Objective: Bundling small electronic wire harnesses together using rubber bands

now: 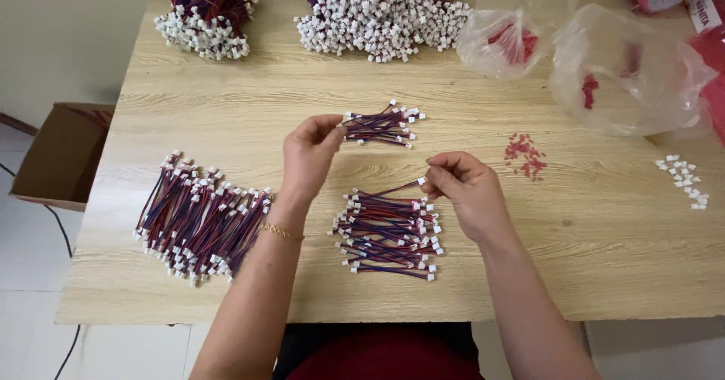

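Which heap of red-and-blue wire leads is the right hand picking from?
The middle heap directly under the right hand; the left hand holds a smaller bunch.

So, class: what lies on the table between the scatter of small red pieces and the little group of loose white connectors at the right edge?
In the head view, only bare wooden table lies between the red pieces and the white connectors; the clear plastic bags sit farther back.
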